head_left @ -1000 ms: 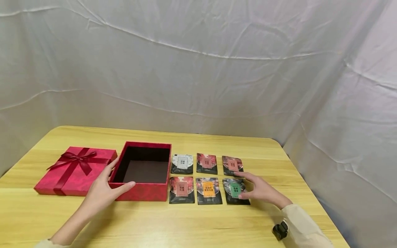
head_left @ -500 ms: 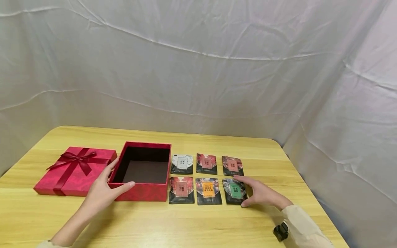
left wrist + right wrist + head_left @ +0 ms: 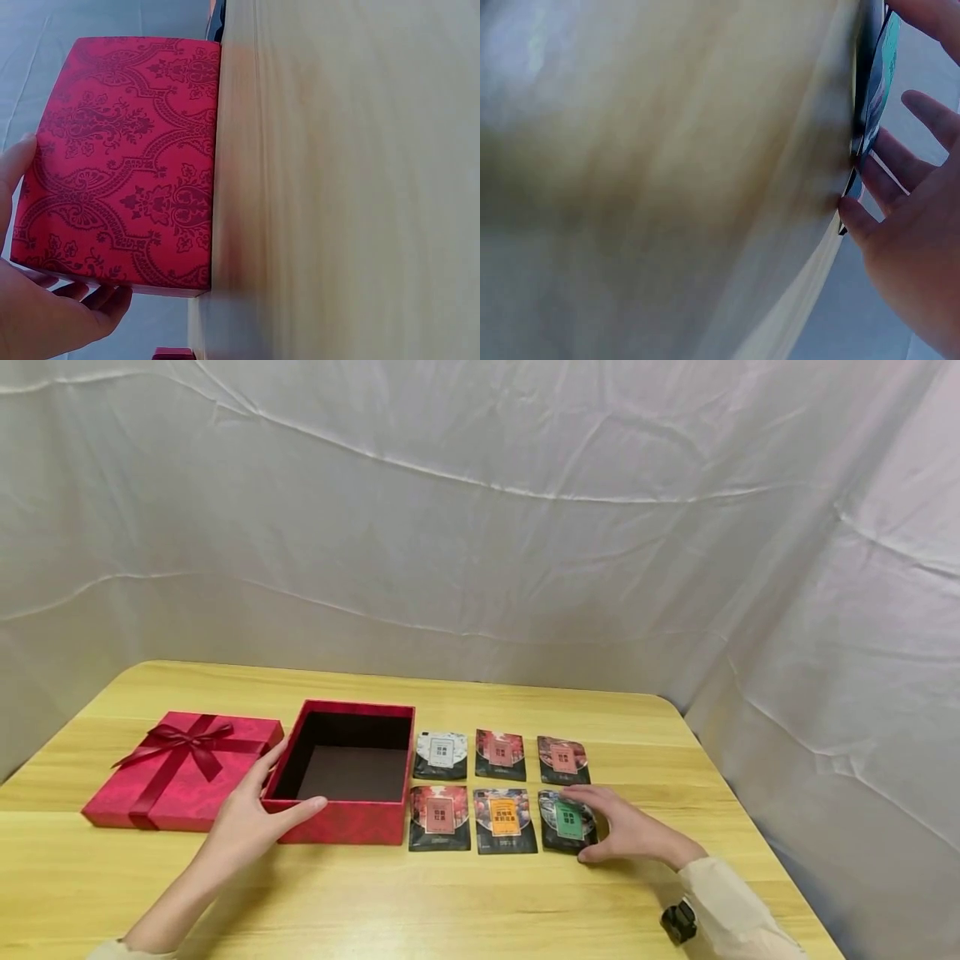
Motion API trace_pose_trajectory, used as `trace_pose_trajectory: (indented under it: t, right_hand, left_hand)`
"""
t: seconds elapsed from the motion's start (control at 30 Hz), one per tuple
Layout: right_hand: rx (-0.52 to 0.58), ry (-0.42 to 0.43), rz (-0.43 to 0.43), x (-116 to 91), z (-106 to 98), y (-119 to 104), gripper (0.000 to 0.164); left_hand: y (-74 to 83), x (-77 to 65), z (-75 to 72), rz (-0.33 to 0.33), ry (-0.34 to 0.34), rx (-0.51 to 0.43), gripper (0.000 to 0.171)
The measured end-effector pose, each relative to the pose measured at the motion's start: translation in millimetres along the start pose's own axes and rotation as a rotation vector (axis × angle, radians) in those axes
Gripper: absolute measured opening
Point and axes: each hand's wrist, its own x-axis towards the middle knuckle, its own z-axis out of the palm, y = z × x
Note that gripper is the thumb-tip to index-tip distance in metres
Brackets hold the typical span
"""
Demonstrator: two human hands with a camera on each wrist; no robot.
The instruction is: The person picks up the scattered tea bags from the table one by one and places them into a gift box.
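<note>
My left hand holds the near-left corner of an open red gift box, thumb on the front rim and fingers along the left wall. In the left wrist view the box's patterned front sits between thumb and fingers. My right hand grips a green-labelled tea packet by its right side, forefinger at the top edge and thumb at the lower corner. The right wrist view shows the packet edge-on, slightly bent, with several fingertips at its edge.
Left of the box lies its red lid with a ribbon bow. Several other packets lie in two rows between box and right hand, among them a white one and an orange-labelled one. A black device sits at the right sleeve.
The right thumb has moved from the packet's face to its lower right corner, and the forefinger to its top edge. The green packet has shifted slightly left and bent. The left hand stays put.
</note>
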Motion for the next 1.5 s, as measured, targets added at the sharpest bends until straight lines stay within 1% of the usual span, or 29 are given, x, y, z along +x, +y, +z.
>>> trace_pose_trajectory:
  t: [0.3,0.5,0.83,1.03,1.27,1.5]
  right_hand:
    - [-0.044,0.016,-0.013,-1.2,-2.1,-6.3,0.084]
    - [-0.092,0.056,-0.031,-0.4,-5.5,-13.7,0.083]
    - [-0.108,0.099,-0.031,5.4,-7.9,-23.9,0.082]
    - [-0.102,0.087,-0.045,12.3,-6.2,-29.3,0.079]
    - [-0.092,0.081,-0.054,24.6,-6.1,-34.2,0.081]
    - [-0.090,0.087,-0.086,35.7,-8.8,-40.3,0.082]
  left_hand:
    - [-1.2,0.6,1.0,0.003,0.000,-0.011,0.099]
    - [-2.2,0.0,0.9,-0.004,-0.003,-0.018,0.099]
    - [-1.1,0.6,0.5,0.003,0.005,-0.026,0.098]
    - [-2.3,0.4,1.4,0.003,0.011,-0.025,0.097]
    - [-2.8,-0.1,2.0,0.004,0.008,-0.042,0.097]
    - [-1.9,-0.2,1.4,0.008,0.012,-0.042,0.097]
